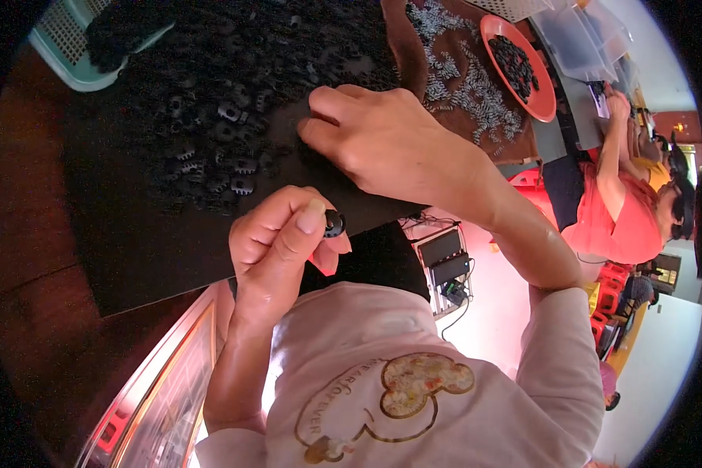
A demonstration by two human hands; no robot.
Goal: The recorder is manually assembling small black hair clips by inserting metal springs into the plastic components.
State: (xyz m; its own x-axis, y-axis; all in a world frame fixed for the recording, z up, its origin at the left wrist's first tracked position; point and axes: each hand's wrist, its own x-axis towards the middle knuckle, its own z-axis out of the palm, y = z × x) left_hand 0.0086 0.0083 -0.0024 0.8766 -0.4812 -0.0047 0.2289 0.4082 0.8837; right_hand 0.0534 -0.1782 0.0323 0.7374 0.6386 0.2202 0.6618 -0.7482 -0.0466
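Between the thumb and fingers of my left hand (277,242) is a small black plastic clip piece (335,224), held just off the table's near edge. Its end looks round, and my fingers cover the rest. My right hand (366,136) is over the dark tabletop, beside the spread of loose pieces. Its fingers are bent down and drawn together; whatever they pinch is hidden beneath them. Many black toothed clip pieces (230,113), like halves of hair claw clips, lie heaped across the table to the left and beyond my hands.
Small silvery springs (487,86) are scattered over a brown cloth (522,144) at the far right. An orange-red bowl (550,105) there holds black pieces. A pale green basket (86,82) stands far left, a clear plastic bin (577,39) far right. Another person (624,210) sits to the right.
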